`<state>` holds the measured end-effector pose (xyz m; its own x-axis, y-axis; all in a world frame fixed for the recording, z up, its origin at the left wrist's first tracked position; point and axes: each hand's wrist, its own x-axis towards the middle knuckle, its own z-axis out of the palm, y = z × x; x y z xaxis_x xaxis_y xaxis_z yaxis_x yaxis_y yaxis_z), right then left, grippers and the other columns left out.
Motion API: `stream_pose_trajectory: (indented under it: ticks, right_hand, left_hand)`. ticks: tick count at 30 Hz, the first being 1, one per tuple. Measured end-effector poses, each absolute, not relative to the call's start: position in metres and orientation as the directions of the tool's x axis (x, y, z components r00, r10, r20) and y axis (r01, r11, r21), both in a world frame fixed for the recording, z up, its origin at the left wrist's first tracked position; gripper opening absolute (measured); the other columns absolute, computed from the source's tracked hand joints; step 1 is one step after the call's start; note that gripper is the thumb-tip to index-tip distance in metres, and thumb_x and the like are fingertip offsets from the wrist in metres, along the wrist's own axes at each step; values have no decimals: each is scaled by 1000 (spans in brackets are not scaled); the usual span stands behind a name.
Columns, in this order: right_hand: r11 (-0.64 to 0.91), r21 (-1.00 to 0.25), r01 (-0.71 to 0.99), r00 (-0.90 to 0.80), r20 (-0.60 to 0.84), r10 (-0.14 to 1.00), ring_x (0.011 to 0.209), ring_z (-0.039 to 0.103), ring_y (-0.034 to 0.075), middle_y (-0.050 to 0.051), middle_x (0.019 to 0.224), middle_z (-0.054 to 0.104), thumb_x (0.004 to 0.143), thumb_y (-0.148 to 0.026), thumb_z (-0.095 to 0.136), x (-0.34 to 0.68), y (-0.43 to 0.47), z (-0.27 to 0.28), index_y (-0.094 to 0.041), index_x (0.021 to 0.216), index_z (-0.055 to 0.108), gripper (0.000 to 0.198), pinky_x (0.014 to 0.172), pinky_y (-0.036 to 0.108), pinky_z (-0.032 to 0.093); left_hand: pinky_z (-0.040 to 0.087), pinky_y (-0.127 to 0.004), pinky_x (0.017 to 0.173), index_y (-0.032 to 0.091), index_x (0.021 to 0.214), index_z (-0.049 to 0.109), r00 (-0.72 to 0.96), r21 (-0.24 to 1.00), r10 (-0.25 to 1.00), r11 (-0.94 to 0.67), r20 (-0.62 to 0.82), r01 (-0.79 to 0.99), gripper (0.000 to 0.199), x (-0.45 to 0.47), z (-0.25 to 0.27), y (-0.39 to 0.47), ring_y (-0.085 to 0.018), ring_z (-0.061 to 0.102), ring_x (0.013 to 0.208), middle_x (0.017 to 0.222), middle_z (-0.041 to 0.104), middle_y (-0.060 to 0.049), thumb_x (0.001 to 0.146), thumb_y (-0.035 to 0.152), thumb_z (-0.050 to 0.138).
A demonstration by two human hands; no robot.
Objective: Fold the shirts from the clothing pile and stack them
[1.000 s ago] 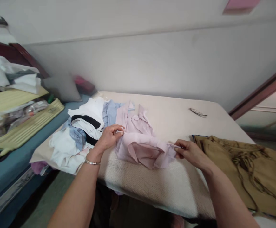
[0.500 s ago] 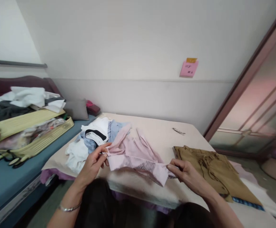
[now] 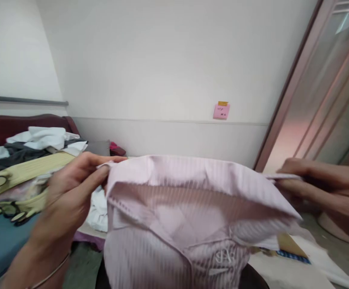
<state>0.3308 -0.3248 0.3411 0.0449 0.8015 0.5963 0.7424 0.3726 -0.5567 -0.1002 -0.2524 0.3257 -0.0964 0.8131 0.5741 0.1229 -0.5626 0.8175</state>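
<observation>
A pale pink striped shirt (image 3: 150, 245) hangs stretched out in front of me, close to the camera. Its upper edge is folded over, and white embroidered lettering shows low on its right side. My left hand (image 3: 72, 192) pinches one upper corner between thumb and fingers. At the opposite end my right hand (image 3: 321, 188) is closed on the cloth, its fingertips partly blurred. Below, the lower part of the shirt runs out of the picture.
White clothes (image 3: 98, 210) lie behind my left hand on the light-covered table. On the blue bed (image 3: 12, 245) at left sit a yellow bag (image 3: 27, 164) and heaped clothes (image 3: 45, 138). Folded brown trousers (image 3: 293, 247) show at lower right. A pink note (image 3: 222, 111) is on the wall.
Both hands have lifted the pink shirt off the table, up and toward me, and moved farther apart. The cloth now hangs down and covers much of the table. The view has tilted upward.
</observation>
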Motion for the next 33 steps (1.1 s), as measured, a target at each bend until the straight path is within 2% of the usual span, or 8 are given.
stream_pose_trajectory:
  ticks: [4,7,14,18,21,25,29,33]
  right_hand:
    - [316,-474,821,-43,502,864,60,43,14,-1,60,46,92,-62,57,324,-265,333,-21,68,56,47,54,27,32]
    - [275,-460,844,-46,449,892,56,38,12,-3,56,39,89,-59,57,334,-204,324,-21,60,45,49,53,26,27]
    - [241,-603,761,195,567,801,53,41,11,-4,52,43,84,-53,58,368,-148,389,-20,64,53,39,52,26,29]
    - [239,-581,778,131,521,843,52,38,11,-4,50,37,85,-52,60,365,-171,386,-20,60,46,43,51,26,26]
    - [271,-594,757,77,494,866,54,33,10,-4,54,33,86,-53,62,361,-195,370,-20,59,42,47,51,26,23]
    - [331,-638,696,28,484,875,58,35,11,-3,60,40,86,-57,64,356,-228,378,-19,63,50,47,53,26,23]
    - [338,-692,638,66,486,871,56,33,10,-3,61,40,84,-62,67,351,-248,398,-19,65,54,48,52,25,22]
    - [309,-665,680,49,462,885,57,32,9,-3,61,37,83,-62,68,352,-226,384,-18,61,49,52,52,25,21]
  left_hand:
    - [51,-29,59,22,90,67,93,819,863,-501,496,280,23,-81,298,-162,-18,63,56,56,64,3,86,43,63]
    - [47,-28,56,22,70,60,84,781,877,-461,473,422,17,-53,294,-98,-18,58,50,45,55,4,80,37,61]
    - [42,-25,51,21,72,62,-43,704,737,-624,674,339,15,1,380,-60,-14,55,45,47,57,5,77,35,60]
    - [52,-27,58,20,75,62,43,779,800,-593,598,206,19,-4,370,-69,-19,67,56,56,66,1,77,39,66]
    - [56,-29,63,20,77,64,124,783,814,-580,567,226,26,-21,349,-81,-20,71,64,67,72,-2,79,45,69]
    - [57,-28,65,20,79,65,174,712,777,-626,606,317,29,-48,362,-114,-19,72,64,67,71,-1,85,48,67]
    - [57,-27,64,18,79,66,187,685,733,-678,654,265,31,-65,391,-136,-17,69,61,65,69,-1,83,48,71]
    - [55,-25,59,17,75,62,258,755,805,-592,535,283,31,-53,374,-112,-17,69,58,61,66,0,81,47,71]
